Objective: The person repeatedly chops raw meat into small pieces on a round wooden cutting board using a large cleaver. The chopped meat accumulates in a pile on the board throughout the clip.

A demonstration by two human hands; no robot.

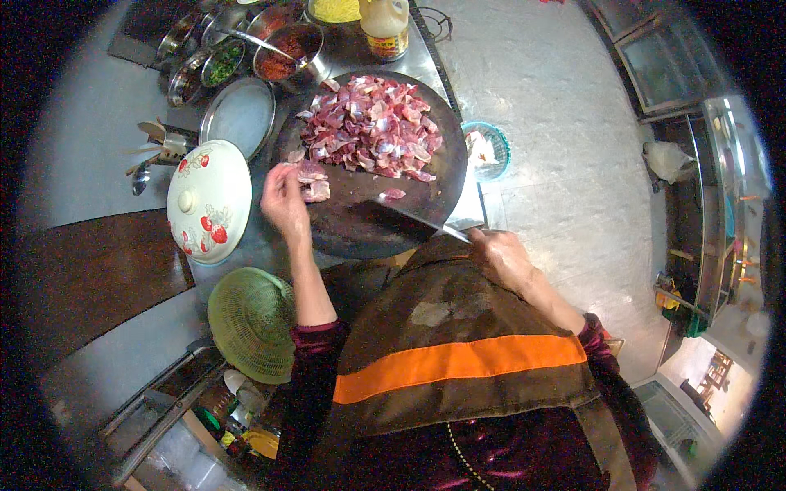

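Note:
My right hand (500, 255) grips the handle of a cleaver or broad knife (424, 222), whose blade reaches left over a round, dark chopping board (368, 230). A small slice of meat (392, 194) lies on the board by the blade. My left hand (287, 199) is at the board's left edge, with its fingers at some larger pieces of raw meat (316, 190); whether they pinch one is not clear. A big heap of sliced raw meat, possibly gizzards, (374, 126) covers the far part of the board.
Left of the board are a strawberry-patterned enamel lid (202, 228), a metal plate (238, 119) and a green plastic colander (249, 325). Behind stand steel bowls of chopped greens (223, 63) and red seasoning (282, 58), and a plastic jug (385, 30). A blue basket (503, 150) is lower right.

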